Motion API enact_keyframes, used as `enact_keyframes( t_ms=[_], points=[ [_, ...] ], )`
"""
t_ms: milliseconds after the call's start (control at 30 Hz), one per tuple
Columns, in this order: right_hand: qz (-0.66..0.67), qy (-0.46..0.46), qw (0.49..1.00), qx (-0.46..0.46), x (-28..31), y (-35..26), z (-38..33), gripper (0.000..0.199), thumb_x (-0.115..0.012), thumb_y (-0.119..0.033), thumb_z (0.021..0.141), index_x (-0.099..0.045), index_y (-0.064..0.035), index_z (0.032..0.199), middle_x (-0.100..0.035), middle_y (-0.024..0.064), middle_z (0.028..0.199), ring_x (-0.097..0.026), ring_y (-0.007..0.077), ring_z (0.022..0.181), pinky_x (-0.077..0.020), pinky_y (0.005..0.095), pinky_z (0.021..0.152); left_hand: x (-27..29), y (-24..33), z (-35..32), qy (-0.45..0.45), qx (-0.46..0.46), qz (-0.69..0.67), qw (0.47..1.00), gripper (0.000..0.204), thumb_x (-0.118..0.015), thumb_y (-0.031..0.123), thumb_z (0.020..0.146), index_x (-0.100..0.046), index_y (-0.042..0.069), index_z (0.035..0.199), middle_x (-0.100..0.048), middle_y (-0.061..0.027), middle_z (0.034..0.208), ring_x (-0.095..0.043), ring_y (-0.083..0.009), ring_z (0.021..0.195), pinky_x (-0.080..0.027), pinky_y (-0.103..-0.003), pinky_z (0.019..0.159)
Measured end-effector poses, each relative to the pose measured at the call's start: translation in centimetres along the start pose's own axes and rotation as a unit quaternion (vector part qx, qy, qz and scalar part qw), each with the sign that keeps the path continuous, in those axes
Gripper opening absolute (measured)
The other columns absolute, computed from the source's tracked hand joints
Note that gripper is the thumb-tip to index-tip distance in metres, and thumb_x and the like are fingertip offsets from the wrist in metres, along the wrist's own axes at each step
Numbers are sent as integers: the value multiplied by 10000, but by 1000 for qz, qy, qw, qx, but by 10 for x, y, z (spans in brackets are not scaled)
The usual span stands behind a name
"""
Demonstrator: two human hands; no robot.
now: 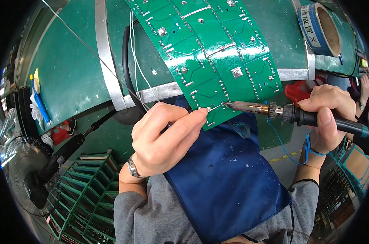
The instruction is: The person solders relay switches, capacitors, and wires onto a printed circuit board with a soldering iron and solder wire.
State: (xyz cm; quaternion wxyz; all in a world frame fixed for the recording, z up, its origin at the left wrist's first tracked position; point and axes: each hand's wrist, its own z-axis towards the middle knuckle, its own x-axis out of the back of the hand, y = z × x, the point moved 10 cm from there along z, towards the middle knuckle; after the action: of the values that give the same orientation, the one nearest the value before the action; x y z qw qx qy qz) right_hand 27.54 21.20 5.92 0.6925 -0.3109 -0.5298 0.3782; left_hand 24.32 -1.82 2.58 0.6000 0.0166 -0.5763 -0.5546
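the left hand (162, 138) pinches a thin solder wire (215, 107), and i'd worry about its fingertips: they sit close enough to likely heat that a slip could burn them. the green circuit board (217, 61) lies just beyond those fingertips, left of the other hand, its near corner jutting past the table's metal edge (164, 92), so a nudge could shift it. next along, the soldering iron (284, 112) has its tip by the wire's end, and the right hand (329, 112) grips its handle; a wobble might bridge neighbouring joints.
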Motion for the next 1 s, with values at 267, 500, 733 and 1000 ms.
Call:
enact_keyframes(
  t_ms=[267,500,733,1000],
  points=[
    [18,-7,1000,-9,-4,3,3,260,-624,-249,743,-715,-6,749,-655,68,613,-530,118,466,-406,244,472,0,5,0,8,-39,12,999,345,-786,-50,602,-718,2,936,-562,-49,749,-582,-175,620,-449,-284,503],
    [10,-15,1000,3,-3,2,2,279,-613,-261,763,-713,0,759,-641,66,602,-523,118,464,-396,244,469,-2,7,3,7,-49,14,999,345,-784,-56,599,-717,0,933,-567,-53,753,-581,-177,614,-454,-285,505],
    [-10,64,998,11,23,-1,-12,356,-586,-320,826,-679,11,737,-563,70,588,-475,134,510,-353,247,498,10,0,2,50,-17,20,998,340,-788,-66,613,-725,22,935,-581,-46,727,-583,-167,610,-456,-279,508],
    [-150,395,904,-62,109,19,-79,313,-509,-160,946,-662,105,1013,-663,152,895,-584,107,644,-453,195,585,12,1,0,57,-1,28,998,315,-798,-53,633,-730,43,926,-580,-40,728,-578,-151,603,-451,-270,511]
  ],
)
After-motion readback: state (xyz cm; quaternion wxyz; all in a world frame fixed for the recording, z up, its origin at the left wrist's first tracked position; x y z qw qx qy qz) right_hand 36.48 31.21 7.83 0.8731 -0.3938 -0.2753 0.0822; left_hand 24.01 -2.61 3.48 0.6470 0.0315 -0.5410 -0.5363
